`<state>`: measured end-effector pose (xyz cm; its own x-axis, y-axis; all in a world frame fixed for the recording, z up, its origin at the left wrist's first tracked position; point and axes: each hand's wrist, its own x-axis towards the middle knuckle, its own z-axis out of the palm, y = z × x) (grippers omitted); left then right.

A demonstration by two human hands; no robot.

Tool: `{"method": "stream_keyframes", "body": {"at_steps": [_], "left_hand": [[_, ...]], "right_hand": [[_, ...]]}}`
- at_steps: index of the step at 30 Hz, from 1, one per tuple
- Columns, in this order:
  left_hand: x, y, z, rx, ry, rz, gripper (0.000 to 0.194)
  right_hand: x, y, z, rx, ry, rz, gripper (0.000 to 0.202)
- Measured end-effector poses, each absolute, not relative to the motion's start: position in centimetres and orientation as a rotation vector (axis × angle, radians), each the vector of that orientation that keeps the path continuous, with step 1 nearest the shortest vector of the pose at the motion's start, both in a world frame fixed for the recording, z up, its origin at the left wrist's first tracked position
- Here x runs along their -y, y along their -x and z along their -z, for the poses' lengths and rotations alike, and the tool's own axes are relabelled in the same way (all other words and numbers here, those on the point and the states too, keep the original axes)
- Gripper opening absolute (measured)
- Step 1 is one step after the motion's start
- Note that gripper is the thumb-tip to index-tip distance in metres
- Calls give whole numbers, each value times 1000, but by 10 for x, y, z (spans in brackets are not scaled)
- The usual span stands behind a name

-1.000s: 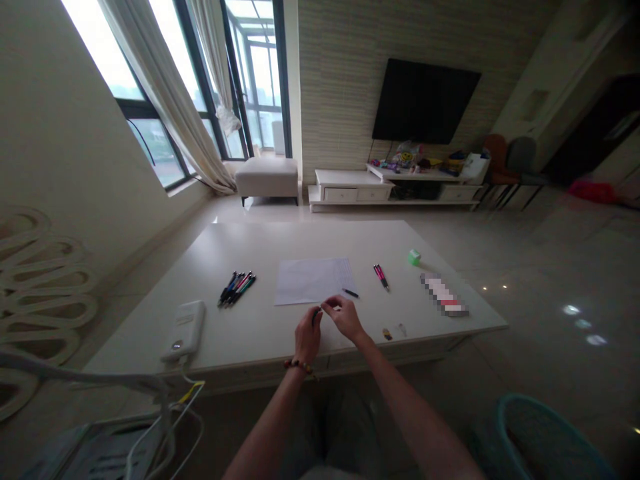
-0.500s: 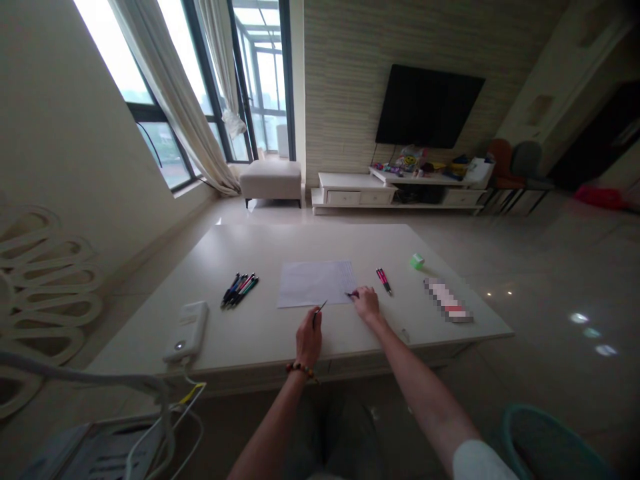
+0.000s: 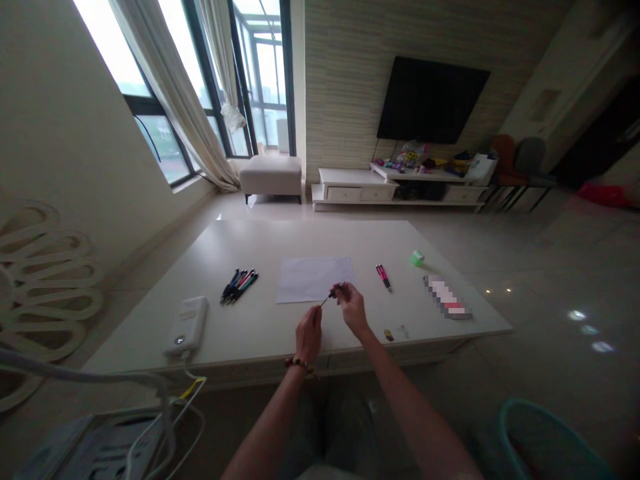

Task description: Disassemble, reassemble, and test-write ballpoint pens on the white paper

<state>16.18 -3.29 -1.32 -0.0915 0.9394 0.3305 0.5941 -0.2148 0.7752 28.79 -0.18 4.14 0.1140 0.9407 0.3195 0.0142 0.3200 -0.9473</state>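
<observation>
My left hand (image 3: 309, 331) is closed in a pinch on a thin dark rod that looks like a pen refill (image 3: 325, 300), which slants up to the right. My right hand (image 3: 352, 310) pinches a short dark pen part (image 3: 336, 291), probably a barrel piece. The two parts meet end to end, or nearly so, over the front edge of a white sheet of paper (image 3: 307, 279). Fingers hide much of both. Two pink-and-black pens (image 3: 383, 277) lie right of the paper. A bunch of several pens (image 3: 240, 287) rests to its left.
On the white table (image 3: 280, 343) a white power bank (image 3: 187, 327) with a cable stands at the left. To the right are a green-and-white cube (image 3: 417, 258), a blurred-out packet (image 3: 447, 297) and two small items (image 3: 389, 335) near the front edge. A teal bin (image 3: 507, 420) is at lower right.
My right hand has moved left and toward me, bringing its dark part to the tip of the thin rod. The left hand has stayed nearly in place.
</observation>
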Motion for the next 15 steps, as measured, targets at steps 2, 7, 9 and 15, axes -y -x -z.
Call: {"method": "stream_keyframes", "body": {"at_steps": [2, 7, 9, 15], "left_hand": [[34, -162, 12, -1660, -1813, -1225, 32], [35, -161, 10, -1638, -1805, -1231, 32], [34, -161, 10, -1641, -1790, -1237, 32], [34, -161, 12, -1631, -1788, -1228, 32]], "right_hand": [[2, -285, -41, 1270, 1008, -905, 21], [3, -282, -36, 1262, 1003, -968, 23], [4, -284, -36, 1243, 1021, -961, 24], [3, -287, -41, 1211, 1014, -907, 25]]}}
